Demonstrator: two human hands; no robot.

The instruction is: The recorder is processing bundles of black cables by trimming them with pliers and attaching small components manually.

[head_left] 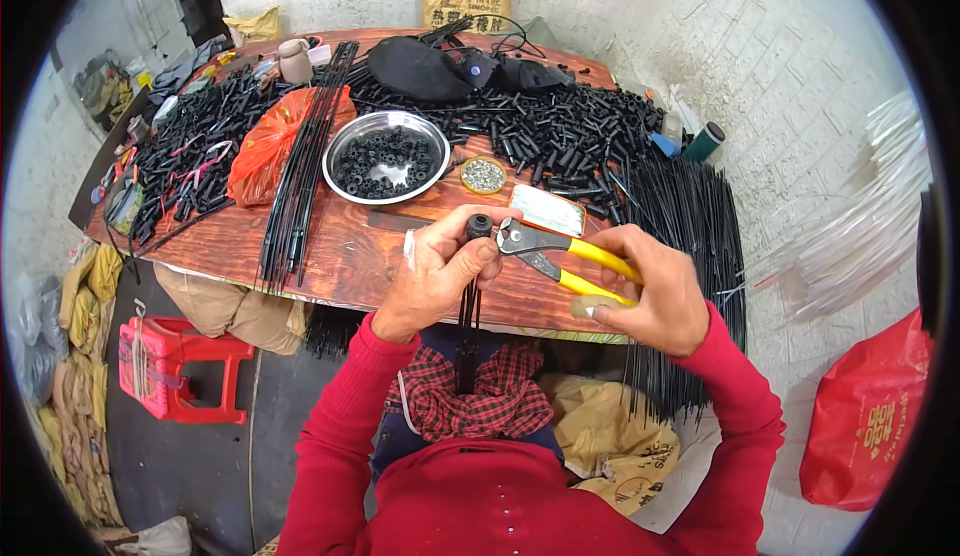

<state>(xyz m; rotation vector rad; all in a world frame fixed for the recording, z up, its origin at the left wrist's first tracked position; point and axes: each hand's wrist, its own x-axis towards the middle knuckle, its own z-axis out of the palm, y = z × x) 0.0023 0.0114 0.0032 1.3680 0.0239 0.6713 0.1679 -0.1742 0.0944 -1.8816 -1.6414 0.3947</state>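
Note:
My left hand point(432, 271) is closed around a short black cylindrical piece point(480, 225), its round end facing up. Thin black rods point(467, 341) hang below that hand toward my lap. In my right hand point(658, 296) is a pair of pincers point(522, 240) with yellow handles, which stand apart. The metal jaws are right beside the black piece, at my left fingertips; whether they bite on anything there is too small to tell. A small bandage is on my left hand.
On the wooden table point(345, 241) stand a metal bowl point(437, 183) of black rings, a small round tin point(483, 175) of metal bits and a white tray point(547, 210). Heaps of black tubes point(560, 126), rod bundles point(690, 216) and an orange bag point(268, 161) surround them. A red stool point(190, 366) is at left.

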